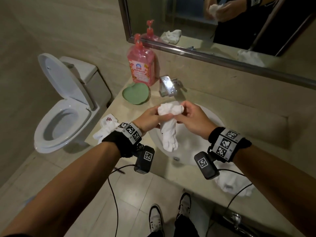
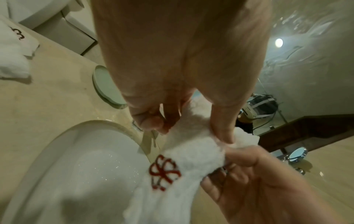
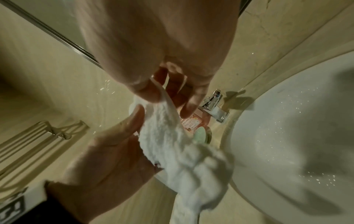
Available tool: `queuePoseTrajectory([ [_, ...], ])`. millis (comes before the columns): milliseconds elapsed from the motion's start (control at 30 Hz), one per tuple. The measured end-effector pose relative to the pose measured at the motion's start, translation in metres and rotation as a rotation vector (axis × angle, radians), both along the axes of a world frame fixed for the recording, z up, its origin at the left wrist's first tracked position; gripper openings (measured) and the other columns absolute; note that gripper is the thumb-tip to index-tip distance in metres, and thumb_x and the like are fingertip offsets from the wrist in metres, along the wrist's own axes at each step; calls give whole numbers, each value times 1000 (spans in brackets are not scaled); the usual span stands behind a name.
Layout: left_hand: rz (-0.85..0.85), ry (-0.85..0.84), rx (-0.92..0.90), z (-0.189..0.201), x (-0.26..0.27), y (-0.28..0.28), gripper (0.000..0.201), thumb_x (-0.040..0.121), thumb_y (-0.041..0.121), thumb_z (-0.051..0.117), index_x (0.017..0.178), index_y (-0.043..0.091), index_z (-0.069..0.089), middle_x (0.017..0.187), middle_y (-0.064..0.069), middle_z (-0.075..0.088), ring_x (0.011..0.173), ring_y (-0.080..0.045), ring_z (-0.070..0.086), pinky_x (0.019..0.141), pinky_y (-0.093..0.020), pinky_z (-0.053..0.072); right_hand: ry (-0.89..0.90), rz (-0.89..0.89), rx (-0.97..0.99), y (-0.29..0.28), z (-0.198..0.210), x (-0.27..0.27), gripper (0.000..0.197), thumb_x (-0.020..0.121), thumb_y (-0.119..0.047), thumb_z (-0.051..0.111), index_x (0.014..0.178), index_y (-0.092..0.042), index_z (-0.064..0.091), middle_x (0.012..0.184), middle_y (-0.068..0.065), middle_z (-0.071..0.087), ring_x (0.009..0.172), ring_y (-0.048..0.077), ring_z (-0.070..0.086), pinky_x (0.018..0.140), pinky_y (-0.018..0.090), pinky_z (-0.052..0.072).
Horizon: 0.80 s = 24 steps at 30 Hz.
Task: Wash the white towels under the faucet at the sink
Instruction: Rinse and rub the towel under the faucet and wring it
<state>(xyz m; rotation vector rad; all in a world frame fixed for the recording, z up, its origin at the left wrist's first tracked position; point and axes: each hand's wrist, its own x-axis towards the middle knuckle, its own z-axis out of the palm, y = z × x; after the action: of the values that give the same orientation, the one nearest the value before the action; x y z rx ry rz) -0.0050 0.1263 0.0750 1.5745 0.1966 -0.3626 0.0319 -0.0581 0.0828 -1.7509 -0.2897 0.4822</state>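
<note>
A bunched white towel (image 1: pixel 168 132) with a red emblem (image 2: pixel 165 172) hangs over the white sink basin (image 1: pixel 211 118), in front of the chrome faucet (image 1: pixel 168 86). My left hand (image 1: pixel 158 115) pinches its upper end from the left, thumb and fingers curled round the cloth (image 2: pixel 191 136). From the right, my right hand (image 1: pixel 179 115) grips the same top end, with its fingers closed on the towel (image 3: pixel 168 136). The lower part of the towel dangles free into the basin. I see no stream under the faucet (image 3: pixel 214 109).
A second white towel (image 1: pixel 106 129) lies on the counter to the left and a third (image 1: pixel 230 185) near the front right edge. A pink soap bottle (image 1: pixel 142 65) and a green dish (image 1: pixel 136 95) stand left of the faucet. A toilet (image 1: pixel 65 106) stands further left.
</note>
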Motion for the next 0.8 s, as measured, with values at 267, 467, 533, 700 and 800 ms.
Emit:
queuePoseTrajectory([
  [267, 45, -54, 44, 3, -2, -8, 34, 93, 32, 65, 119, 11, 63, 107, -7, 74, 95, -21, 72, 80, -35, 59, 225, -4, 78, -6, -9, 7, 35, 92, 7, 60, 124, -6, 56, 116, 19, 70, 100, 28, 72, 79, 38, 59],
  [467, 56, -131, 8, 3, 6, -36, 7, 98, 13, 57, 98, 20, 58, 85, 11, 75, 81, -8, 71, 74, -29, 60, 140, 41, 18, -19, -17, 17, 31, 91, -4, 72, 120, -10, 62, 116, 20, 69, 111, 36, 68, 99, 50, 55],
  [533, 63, -95, -42, 7, 9, -43, 11, 97, 10, 59, 100, 20, 60, 92, 0, 75, 88, -19, 71, 81, -37, 59, 92, 22, 20, -28, -18, 22, 26, 92, -5, 71, 115, -13, 63, 111, 12, 71, 109, 33, 68, 96, 48, 56],
  [700, 32, 14, -14, 5, 23, -48, 32, 86, -3, 65, 116, 5, 61, 113, -21, 67, 104, -37, 63, 93, -45, 50, 61, 12, 28, -47, -22, 28, 28, 89, 1, 70, 96, -22, 57, 80, -14, 70, 79, 6, 68, 68, 25, 53],
  [800, 54, -79, 171, 2, 29, -53, 24, 84, 8, 74, 104, 18, 65, 101, -6, 70, 93, -16, 68, 82, -33, 56, 58, -8, 20, -56, -24, 30, 37, 83, 6, 73, 98, -22, 55, 90, -3, 68, 85, 13, 66, 73, 36, 56],
])
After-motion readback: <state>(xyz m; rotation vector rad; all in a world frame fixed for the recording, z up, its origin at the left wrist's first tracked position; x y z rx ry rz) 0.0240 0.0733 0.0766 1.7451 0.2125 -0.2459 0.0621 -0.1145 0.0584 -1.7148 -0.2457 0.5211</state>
